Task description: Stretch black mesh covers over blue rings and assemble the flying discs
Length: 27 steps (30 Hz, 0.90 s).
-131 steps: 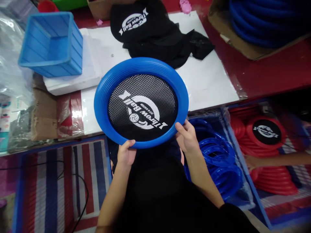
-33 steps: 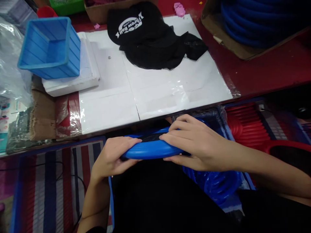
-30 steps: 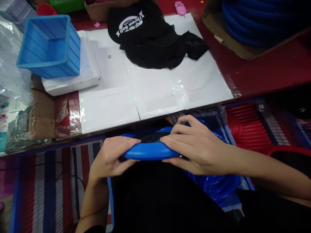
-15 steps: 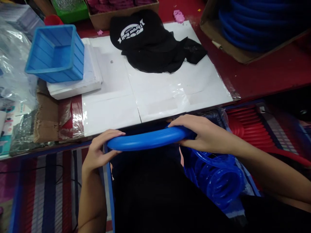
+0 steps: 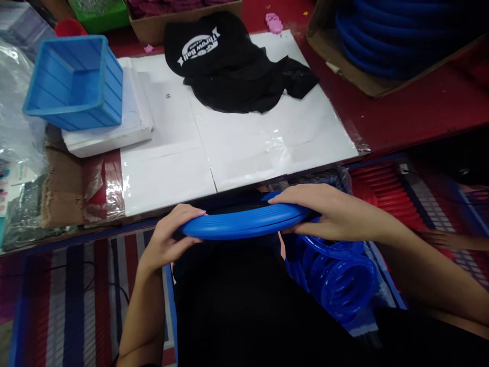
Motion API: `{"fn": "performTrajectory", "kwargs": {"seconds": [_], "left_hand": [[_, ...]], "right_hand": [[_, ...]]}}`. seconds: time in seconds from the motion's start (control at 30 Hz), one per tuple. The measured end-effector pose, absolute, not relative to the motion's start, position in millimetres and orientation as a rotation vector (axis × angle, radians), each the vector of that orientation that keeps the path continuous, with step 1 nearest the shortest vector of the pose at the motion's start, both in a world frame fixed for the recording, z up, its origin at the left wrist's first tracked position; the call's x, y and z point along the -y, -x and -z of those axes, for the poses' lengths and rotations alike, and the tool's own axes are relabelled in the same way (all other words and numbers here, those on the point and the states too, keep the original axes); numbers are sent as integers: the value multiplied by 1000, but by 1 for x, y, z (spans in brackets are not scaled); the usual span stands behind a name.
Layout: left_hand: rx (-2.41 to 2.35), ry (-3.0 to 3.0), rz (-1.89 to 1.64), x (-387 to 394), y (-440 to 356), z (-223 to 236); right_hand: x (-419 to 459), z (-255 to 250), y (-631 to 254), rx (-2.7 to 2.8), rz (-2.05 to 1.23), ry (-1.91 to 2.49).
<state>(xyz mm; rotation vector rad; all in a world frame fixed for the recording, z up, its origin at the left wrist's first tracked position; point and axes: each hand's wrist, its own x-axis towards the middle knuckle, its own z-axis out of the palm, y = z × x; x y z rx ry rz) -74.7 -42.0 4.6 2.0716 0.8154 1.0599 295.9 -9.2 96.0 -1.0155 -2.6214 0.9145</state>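
Note:
A blue plastic ring (image 5: 237,226) is held nearly edge-on over my lap, just off the table's front edge. My left hand (image 5: 171,237) pinches its left end, thumb below and fingers above. Around its right end my right hand (image 5: 324,209) is closed in the same way. A dark seam line runs along the rim near my right fingers. Beyond, on the white table covering (image 5: 244,148), lies a crumpled black mesh fabric piece (image 5: 233,61) with white "Throw Ball" lettering. Below my right hand, several blue plastic rings (image 5: 344,280) lie in a bin.
A light blue plastic bin (image 5: 110,76) stands on a white slab (image 5: 137,132) at the left. At the back right is a carton (image 5: 376,89) of blue rings. Red rings (image 5: 385,196) are stacked at the right, where another person's hand (image 5: 446,239) reaches in.
The ring has turned slightly in my hands, and its dark seam now shows. Both hands keep their hold. Another person's hand has appeared at the right. The view has shifted a little.

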Motion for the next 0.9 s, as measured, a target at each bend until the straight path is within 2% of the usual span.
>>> {"fn": "performTrajectory", "kwargs": {"seconds": [0.3, 0.63, 0.77, 0.9], "left_hand": [[-817, -2353, -857, 46, 38, -42], [-937, -2329, -1039, 60, 33, -45], [-880, -2275, -1044, 55, 40, -38], [-899, -2137, -1123, 49, 72, -23]], "right_hand": [[23, -83, -268, 2612, -859, 853], [34, -88, -255, 2628, -412, 779], [28, -82, -250, 2620, -437, 792], [16, -81, -262, 2563, -660, 872]]}}
